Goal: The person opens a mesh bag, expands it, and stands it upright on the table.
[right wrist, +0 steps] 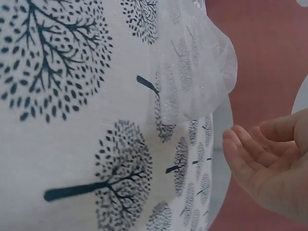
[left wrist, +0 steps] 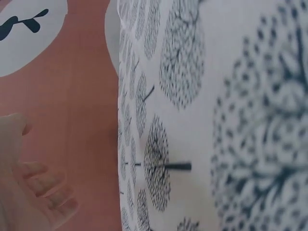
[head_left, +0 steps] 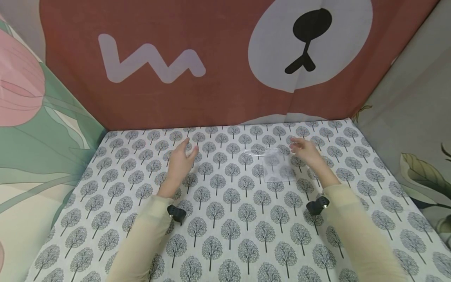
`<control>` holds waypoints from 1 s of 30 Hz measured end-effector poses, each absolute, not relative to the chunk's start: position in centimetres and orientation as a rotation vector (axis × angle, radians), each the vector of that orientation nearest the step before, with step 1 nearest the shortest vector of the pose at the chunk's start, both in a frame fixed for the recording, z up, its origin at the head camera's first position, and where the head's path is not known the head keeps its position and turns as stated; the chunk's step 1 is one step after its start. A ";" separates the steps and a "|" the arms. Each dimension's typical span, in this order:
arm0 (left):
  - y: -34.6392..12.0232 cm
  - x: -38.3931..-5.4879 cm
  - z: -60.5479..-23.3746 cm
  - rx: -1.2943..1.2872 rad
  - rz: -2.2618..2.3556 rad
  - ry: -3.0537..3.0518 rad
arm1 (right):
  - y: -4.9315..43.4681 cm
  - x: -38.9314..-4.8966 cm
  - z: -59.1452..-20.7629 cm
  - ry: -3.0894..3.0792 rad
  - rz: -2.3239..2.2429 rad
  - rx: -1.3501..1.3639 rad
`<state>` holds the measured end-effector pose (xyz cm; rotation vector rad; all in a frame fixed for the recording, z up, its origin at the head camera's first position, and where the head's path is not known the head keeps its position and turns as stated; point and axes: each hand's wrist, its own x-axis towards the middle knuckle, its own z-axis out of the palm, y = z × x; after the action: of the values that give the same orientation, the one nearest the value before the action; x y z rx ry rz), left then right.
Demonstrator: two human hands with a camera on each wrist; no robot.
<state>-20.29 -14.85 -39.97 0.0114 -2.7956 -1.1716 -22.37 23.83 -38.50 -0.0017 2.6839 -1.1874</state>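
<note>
A clear, thin see-through bag lies on the tree-print cloth, right of the middle, with a transparent loop or flap reaching left from its top. In the right wrist view the bag bulges up from the cloth. My right hand is just to the right of it, apart from it, fingers relaxed and holding nothing. In that wrist view the same hand shows loosely bent fingers. Off to the left, my left hand hovers over the cloth with thumb and fingers spread, nothing in it; the left wrist view catches part of this hand.
The table is covered by a white cloth printed with grey trees. A red-brown hanging with a bear snout closes off the back. Floral curtains stand at the left and right. A small black device sits on each wrist.
</note>
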 end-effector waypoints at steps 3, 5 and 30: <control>-14.5 -20.2 -40.0 0.026 -1.293 -2.821 | 23.7 -22.4 -38.9 2.581 -1.259 0.061; -14.3 -20.2 -40.1 0.026 -1.344 -2.849 | 23.7 -22.4 -39.2 2.546 -1.273 0.104; -12.4 -19.8 -40.7 -0.048 -1.565 -2.889 | 24.3 -22.0 -41.0 2.273 -1.510 0.071</control>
<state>-19.84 -12.45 -40.74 -0.0485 -2.8892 -1.5651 -22.04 24.29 -41.03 0.0712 2.2727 -1.5098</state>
